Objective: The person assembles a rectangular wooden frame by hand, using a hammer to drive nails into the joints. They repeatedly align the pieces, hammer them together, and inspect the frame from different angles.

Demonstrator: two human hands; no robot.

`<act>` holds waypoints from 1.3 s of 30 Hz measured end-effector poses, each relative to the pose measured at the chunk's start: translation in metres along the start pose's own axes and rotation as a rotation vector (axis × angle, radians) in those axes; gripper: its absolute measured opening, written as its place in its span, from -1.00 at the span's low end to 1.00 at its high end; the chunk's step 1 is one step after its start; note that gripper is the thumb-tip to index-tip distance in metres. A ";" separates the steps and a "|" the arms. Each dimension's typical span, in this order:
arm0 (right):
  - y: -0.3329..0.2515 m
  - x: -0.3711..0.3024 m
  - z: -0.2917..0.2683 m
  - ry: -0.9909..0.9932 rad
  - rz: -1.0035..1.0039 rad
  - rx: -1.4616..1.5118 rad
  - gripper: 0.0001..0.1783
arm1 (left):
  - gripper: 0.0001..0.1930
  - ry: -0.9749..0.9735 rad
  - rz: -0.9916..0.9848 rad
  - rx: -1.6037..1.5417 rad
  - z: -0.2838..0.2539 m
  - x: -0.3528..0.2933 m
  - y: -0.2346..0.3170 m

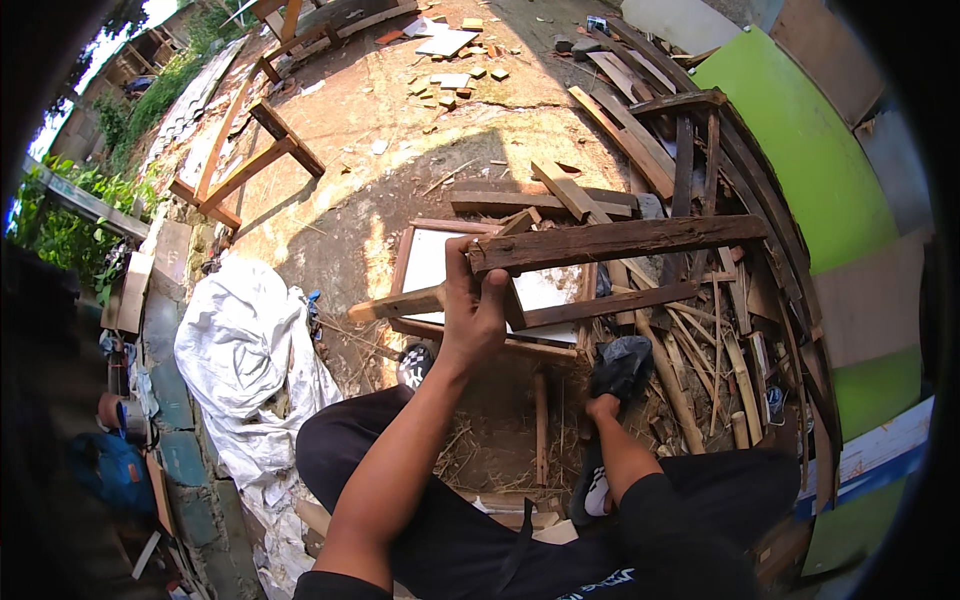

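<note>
My left hand is closed around the near end of a rough brown wooden beam, which stretches to the right. Thinner wooden bars show beside and below the beam; whether they are joined to it I cannot tell. My right hand, lower and to the right, grips a crumpled black plastic bag; its fingers are partly hidden. Behind the beam lies a white panel with a wooden border, partly covered by the beam and my left hand.
Loose timber and sticks are heaped on the right beside a green panel. A white sheet lies crumpled at left. Farther off are a wooden frame and scattered small wood blocks. My shoes flank the work.
</note>
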State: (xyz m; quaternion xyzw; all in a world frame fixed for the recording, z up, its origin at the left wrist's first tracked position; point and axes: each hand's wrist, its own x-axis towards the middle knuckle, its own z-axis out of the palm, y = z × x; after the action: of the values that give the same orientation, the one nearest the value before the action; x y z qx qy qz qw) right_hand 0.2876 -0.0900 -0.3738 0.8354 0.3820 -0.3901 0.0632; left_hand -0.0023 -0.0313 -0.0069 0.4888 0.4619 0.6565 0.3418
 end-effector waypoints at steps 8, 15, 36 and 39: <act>-0.013 -0.026 -0.042 -0.403 0.202 0.828 -0.45 | -0.61 -0.001 -0.018 -0.019 0.003 0.002 0.003; -0.020 -0.101 -0.082 -1.047 0.383 1.355 -0.72 | -0.66 0.001 -0.028 -0.055 0.006 0.005 -0.004; -0.040 -0.320 -0.301 -0.402 -0.831 0.780 -0.62 | -0.72 0.002 0.036 -0.035 0.008 0.007 -0.015; -0.074 -0.345 -0.333 -0.299 -0.973 0.627 -0.65 | -0.70 -0.040 0.097 0.028 0.006 0.008 -0.009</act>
State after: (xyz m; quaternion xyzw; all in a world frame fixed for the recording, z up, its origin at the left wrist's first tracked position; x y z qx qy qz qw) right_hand 0.2976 -0.1071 0.1111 0.4794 0.5741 -0.5819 -0.3194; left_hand 0.0011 -0.0194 -0.0119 0.5284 0.4398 0.6557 0.3120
